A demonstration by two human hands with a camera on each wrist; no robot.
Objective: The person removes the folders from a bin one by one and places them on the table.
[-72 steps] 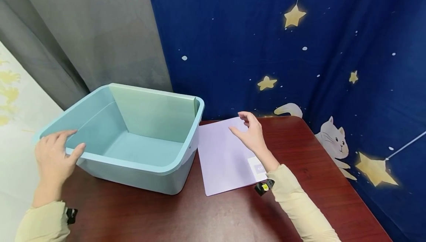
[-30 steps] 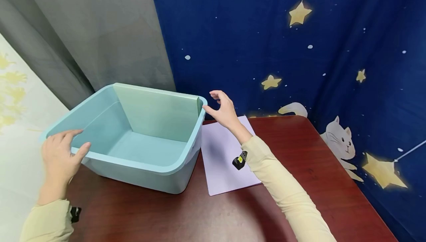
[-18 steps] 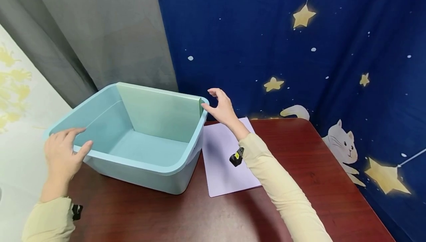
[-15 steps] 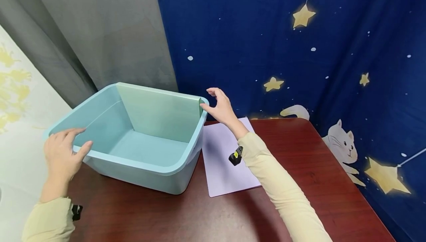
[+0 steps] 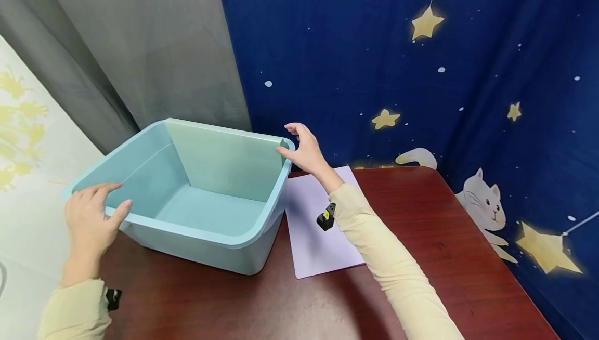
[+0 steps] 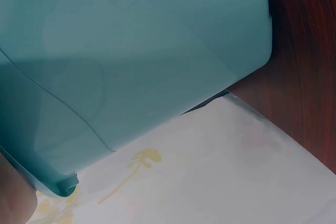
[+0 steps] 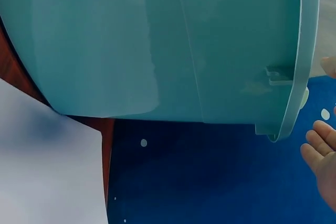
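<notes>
A light blue plastic tub [image 5: 262,225] stands on the table, its open top up. Inside it, a pale green, folder-like flat item [image 5: 224,158] stands on edge against the back wall. My left hand [image 5: 91,220] is at the tub's front left corner, its loosely bent fingers over the rim and the thumb spread apart. At the back right corner is my right hand [image 5: 306,150], thumb and fingers apart; the thumb overlaps the green item's end. In the right wrist view its fingers [image 7: 315,148] show beside the tub's rim [image 7: 307,40], holding nothing.
A flat lilac, folder-like item [image 5: 304,241] lies on the dark red wooden table [image 5: 421,215] right of the tub, partly under my right forearm. Behind hang a grey curtain [image 5: 154,43] and a dark blue star-print curtain [image 5: 327,59]. White patterned cloth [image 5: 28,199] is at the left.
My right hand has moved left from over the lilac item to the tub's back right corner. My left hand stays at the front left corner. The view has shifted slightly.
</notes>
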